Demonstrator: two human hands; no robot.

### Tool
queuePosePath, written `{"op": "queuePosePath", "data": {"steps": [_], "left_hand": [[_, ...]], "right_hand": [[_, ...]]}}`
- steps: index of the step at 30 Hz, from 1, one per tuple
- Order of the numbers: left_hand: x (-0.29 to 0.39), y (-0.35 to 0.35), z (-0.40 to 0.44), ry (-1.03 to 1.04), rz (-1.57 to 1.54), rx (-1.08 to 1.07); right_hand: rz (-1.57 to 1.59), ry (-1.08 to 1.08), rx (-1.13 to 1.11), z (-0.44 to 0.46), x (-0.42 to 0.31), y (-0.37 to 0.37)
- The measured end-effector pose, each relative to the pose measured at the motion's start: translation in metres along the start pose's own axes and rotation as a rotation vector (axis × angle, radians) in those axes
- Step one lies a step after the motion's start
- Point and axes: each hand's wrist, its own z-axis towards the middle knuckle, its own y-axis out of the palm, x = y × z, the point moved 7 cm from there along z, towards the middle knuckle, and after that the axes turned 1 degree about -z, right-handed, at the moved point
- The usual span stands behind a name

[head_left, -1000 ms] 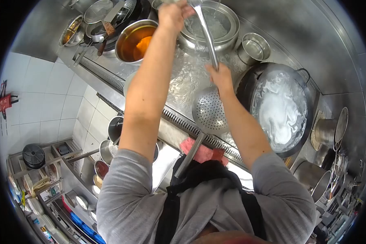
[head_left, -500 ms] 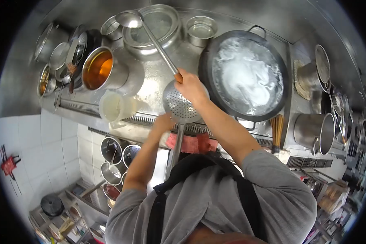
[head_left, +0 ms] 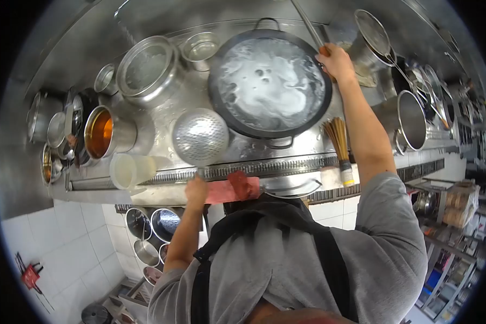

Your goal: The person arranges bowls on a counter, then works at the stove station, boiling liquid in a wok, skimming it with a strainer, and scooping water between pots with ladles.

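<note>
My left hand [head_left: 196, 190] is closed round the handle of a perforated skimmer [head_left: 201, 137] at the counter's front edge. The skimmer's round, holed bowl is over the steel worktop, left of the wok. My right hand [head_left: 337, 63] grips the wooden handle end of a ladle [head_left: 309, 24], at the wok's upper right rim. The ladle's metal shaft runs up and left out of view, so its bowl is hidden. Between the hands sits a large dark wok [head_left: 218, 108] holding cloudy, foamy white liquid [head_left: 270, 86].
A lidded steel pot [head_left: 146, 70] and a small steel pan [head_left: 201, 48] stand behind. At left are a pot of amber liquid [head_left: 102, 132] and a plastic jug [head_left: 125, 171]. A bamboo brush [head_left: 337, 143], red cloth [head_left: 235, 188] and tall pot [head_left: 407, 121] are nearby.
My right hand has swung the ladle from above the skimmer to the wok's right side. My left hand has shifted down the skimmer's handle. The whole view has turned right.
</note>
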Motion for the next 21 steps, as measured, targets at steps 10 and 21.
{"op": "queuePosePath", "data": {"steps": [10,21], "left_hand": [[-0.05,-0.06,0.06,-0.207,0.236,0.077],[0.062,-0.037,0.001,-0.031,-0.106,0.437]], "right_hand": [[-0.378,0.068,0.01,-0.182,0.299,-0.052],[0.1,0.195,0.549,-0.287,0.473,-0.121]]}}
